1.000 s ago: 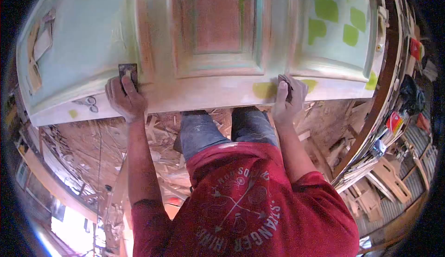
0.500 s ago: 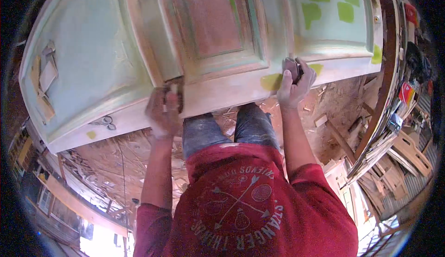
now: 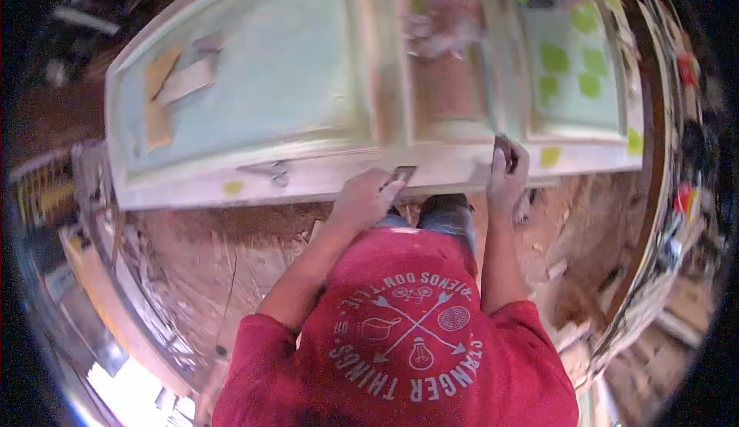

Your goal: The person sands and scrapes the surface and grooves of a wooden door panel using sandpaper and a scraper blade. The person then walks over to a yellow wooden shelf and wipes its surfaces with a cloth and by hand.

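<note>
fingers of the left hand (image 3: 366, 198) are wrapped around a small dark block (image 3: 406, 172), right by the near edge of a big panelled door (image 3: 454, 164), thumb on the side of it. right hand (image 3: 512, 177) has its fingers curled round a dark pad (image 3: 502, 148), over that same near rail, just a bit along from the left. door's lying flat in front of the person, pale green and pinkish, with bright green patches (image 3: 554, 58) off to the right. scissors (image 3: 279, 177) sit on the left of the rail, scraps (image 3: 188, 81) further up, wood-littered floor (image 3: 192, 250) below.
</note>
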The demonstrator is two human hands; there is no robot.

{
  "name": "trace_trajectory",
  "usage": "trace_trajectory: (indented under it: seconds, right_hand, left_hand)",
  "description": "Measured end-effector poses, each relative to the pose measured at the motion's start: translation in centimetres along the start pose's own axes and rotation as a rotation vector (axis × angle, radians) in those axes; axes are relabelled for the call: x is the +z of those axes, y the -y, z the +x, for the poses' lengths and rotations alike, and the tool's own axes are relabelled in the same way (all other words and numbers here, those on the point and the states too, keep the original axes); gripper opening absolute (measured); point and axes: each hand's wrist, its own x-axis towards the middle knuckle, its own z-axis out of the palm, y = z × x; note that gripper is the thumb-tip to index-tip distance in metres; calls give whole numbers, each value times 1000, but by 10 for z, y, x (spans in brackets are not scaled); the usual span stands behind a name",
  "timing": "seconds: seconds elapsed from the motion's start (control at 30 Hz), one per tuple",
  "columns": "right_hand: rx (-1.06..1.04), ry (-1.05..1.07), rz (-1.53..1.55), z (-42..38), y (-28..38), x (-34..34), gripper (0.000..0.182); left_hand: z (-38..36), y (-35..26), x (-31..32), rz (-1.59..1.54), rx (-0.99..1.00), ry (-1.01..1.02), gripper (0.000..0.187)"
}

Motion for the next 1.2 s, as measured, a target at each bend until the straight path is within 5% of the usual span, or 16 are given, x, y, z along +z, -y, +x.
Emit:
trace_trajectory:
  seconds: [0.07, 0.17, 0.3, 0.57, 0.8, 1.0, 1.1, 1.2]
  right_hand:
    - [182, 140, 247, -15, 37, 18, 34]
    - [-84, 321, 292, -35, 33, 61, 31]
    - [-548, 597, -141, -29, 89, 106, 24]
    - [-908, 1024, -370, -4, 109, 204, 21]
    - [-681, 1107, -389, -45, 122, 238, 23]
    - [-760, 1024, -151, -202, 229, 405, 30]
    - [-638, 1132, -353, -228, 260, 457, 29]
    - [-737, 1164, -456, -188, 213, 413, 28]
  left_hand:
    - [-18, -2, -19, -4, 11, -80, 35]
    - [-54, 12, -35, -47, -37, -277, 33]
    - [-111, 16, -50, 7, -227, -565, 34]
    - [-233, 49, -38, -25, -627, -906, 38]
    - [-334, 131, -44, -52, -936, -964, 41]
    - [-308, 273, -132, -69, -779, -972, 40]
    - [-293, 334, -205, 1, -741, -882, 42]
    - [-291, 392, -252, 25, -672, -926, 38]
